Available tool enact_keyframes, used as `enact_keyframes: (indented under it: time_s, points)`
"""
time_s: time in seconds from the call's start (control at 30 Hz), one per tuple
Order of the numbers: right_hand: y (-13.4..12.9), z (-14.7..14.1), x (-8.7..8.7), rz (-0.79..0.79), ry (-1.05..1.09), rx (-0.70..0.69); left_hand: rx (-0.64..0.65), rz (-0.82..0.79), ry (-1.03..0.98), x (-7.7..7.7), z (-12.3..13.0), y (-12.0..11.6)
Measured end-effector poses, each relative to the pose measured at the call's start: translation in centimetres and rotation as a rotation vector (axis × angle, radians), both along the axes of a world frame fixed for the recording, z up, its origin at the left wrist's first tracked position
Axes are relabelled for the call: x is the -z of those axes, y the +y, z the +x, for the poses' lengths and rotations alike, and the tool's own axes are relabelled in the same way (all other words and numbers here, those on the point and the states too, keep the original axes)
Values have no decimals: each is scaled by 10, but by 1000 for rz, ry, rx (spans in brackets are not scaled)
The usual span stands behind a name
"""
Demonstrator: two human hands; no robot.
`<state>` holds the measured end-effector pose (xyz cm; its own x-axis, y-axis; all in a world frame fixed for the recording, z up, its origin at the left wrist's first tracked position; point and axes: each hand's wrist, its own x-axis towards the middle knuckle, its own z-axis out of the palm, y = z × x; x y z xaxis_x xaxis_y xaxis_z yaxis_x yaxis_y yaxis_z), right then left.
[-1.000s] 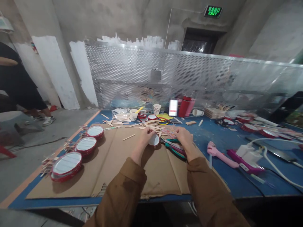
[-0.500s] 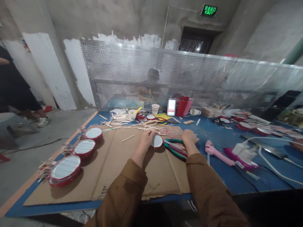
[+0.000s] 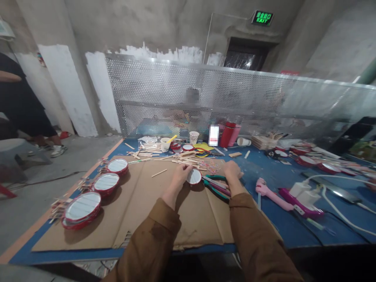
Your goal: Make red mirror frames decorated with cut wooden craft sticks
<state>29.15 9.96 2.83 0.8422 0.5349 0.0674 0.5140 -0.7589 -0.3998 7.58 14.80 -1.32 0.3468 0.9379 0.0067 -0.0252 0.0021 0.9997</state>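
My left hand is closed on a small round drum-like piece with a white face and red rim, pinching its left edge above the cardboard. To its right, my right hand has curled fingers, and I cannot make out what is in them. Pliers with teal and dark handles lie just left of and below that hand, beside other tools with pinkish handles. Three larger red-rimmed drums stand in a row along the left of the cardboard sheet, with wooden sticks at their outer sides.
Loose wooden sticks lie behind my hands, near small coloured bits. A pink glue gun and a purple power strip with white cables are on the right. Cups, a phone and a red bottle stand along the back.
The view has shifted slightly. My right hand has moved a little left relative to the table. My left hand still holds the small drum-like piece in nearly the same place.
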Motion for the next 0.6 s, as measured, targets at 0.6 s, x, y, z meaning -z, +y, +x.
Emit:
enact_keyframes:
  time_s: [0.6]
  points:
    - [-15, -22, -13, 23, -6, -285, 46, 67, 65, -7, -7, -5]
